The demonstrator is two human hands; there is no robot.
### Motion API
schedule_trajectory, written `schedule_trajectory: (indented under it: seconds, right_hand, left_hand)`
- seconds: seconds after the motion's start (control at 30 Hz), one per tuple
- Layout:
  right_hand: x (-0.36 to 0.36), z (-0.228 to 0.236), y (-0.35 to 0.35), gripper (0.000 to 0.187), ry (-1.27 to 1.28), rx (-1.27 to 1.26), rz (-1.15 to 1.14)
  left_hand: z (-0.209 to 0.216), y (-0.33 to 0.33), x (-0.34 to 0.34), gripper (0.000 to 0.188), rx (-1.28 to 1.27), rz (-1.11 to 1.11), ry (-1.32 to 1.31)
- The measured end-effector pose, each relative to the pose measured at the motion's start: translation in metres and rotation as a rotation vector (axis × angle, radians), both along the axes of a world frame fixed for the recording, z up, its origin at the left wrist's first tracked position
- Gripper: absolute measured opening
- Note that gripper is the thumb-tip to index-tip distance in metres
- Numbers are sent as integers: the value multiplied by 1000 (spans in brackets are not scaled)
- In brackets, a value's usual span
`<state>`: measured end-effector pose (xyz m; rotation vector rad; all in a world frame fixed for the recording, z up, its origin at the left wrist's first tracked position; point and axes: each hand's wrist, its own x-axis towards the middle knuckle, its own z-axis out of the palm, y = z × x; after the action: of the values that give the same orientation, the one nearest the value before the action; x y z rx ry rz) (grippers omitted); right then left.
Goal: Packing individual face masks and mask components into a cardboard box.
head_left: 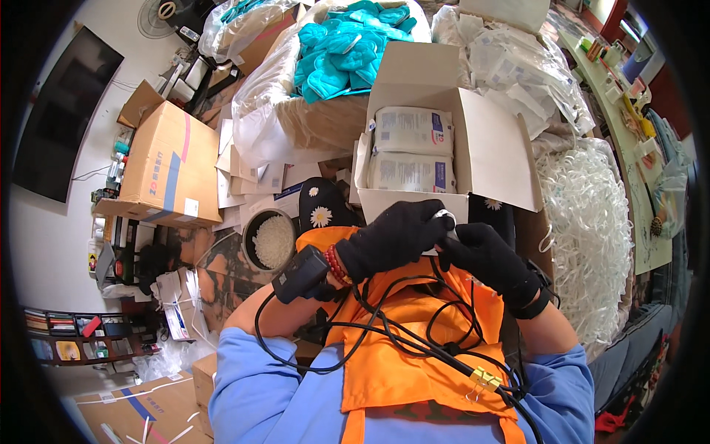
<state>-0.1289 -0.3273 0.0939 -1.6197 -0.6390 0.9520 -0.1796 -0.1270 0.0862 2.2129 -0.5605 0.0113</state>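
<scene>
My left hand (392, 238) and my right hand (484, 259), both in black gloves, meet in front of my chest. The left fingers pinch a small white piece (444, 214), thin and curved like a strip; its kind is too small to make out. Close beside it, the right fingers are closed at a small pale bit (452, 234), partly hidden by the glove. Just beyond my hands an open white carton (418, 201) holds white plastic packs (413, 130) with blue-marked ends.
Behind the carton, a lined box holds teal padded pieces (347, 55). White looped straps (588, 244) fill a box at right, below clear plastic packets (518, 63). A bowl of white pellets (271, 240) and a brown carton (166, 166) stand left. Black cables (414, 342) cross my orange apron.
</scene>
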Motion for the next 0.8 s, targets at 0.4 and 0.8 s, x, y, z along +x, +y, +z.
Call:
schedule_trajectory:
  seconds: [0.4, 0.8]
  right_hand:
    - [-1, 23, -19, 32, 264, -86, -206]
    - [-24, 16, 3, 25, -1, 304, -287]
  left_hand:
    - [-11, 6, -10, 30, 134, 46, -319]
    - [-19, -11, -23, 46, -89, -18, -108]
